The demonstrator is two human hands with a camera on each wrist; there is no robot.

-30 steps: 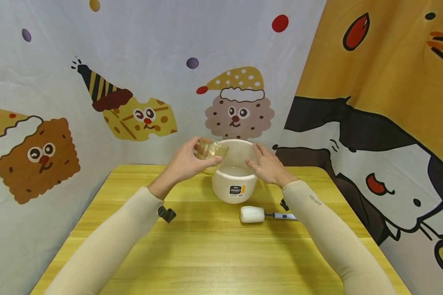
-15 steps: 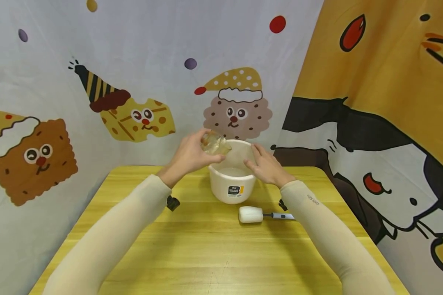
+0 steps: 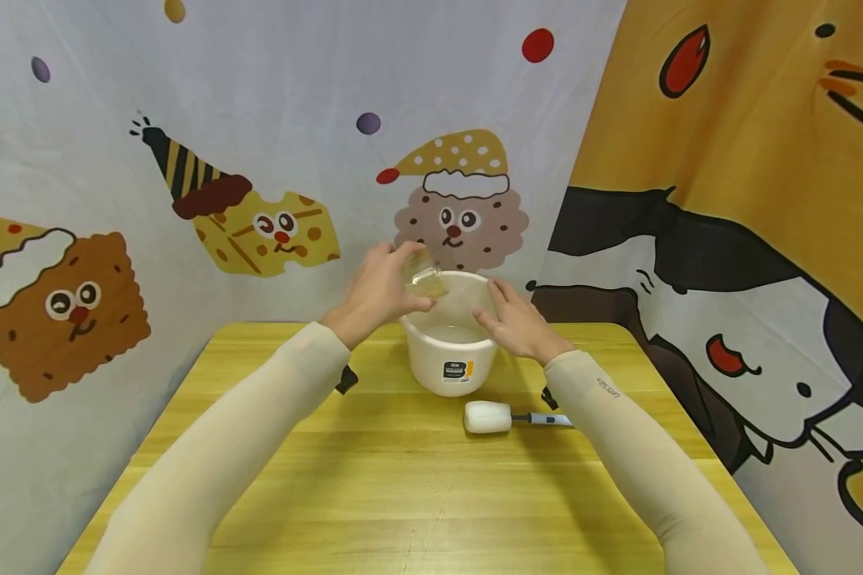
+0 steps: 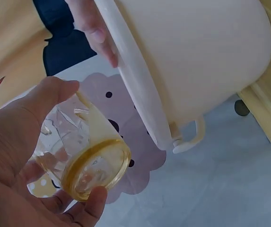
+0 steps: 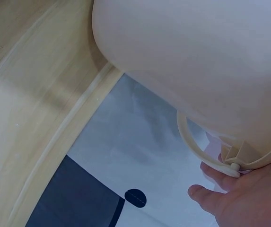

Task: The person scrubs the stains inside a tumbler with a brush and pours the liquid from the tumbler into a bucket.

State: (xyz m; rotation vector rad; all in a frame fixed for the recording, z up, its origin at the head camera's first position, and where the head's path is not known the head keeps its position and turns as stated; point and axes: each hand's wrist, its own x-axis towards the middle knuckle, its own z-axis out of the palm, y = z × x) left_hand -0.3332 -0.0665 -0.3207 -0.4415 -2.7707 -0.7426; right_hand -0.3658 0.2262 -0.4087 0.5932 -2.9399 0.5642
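My left hand (image 3: 379, 289) holds a clear, amber-tinted glass cup (image 4: 85, 146), tilted at the left side of a white plastic bucket's rim. Thumb and fingers sit on opposite sides of the glass in the left wrist view; whether liquid is in it I cannot tell. The bucket (image 3: 451, 363) stands upright on the table, with a label on its front. My right hand (image 3: 521, 323) grips the bucket's right rim, thumb over the inside and fingers outside. Beside that hand, the bucket's handle (image 5: 196, 149) shows in the right wrist view.
In front of the bucket lies a bottle brush (image 3: 487, 418) with a white sponge head, its shaft's end hidden behind my right sleeve. The wooden table (image 3: 374, 495) meets a printed cloth backdrop (image 3: 280, 88) at the back and on the sides.
My left hand has risen slightly and turned, tipping the glass cup further while it stays by the bucket's rim. The right hand keeps its place on the bucket.
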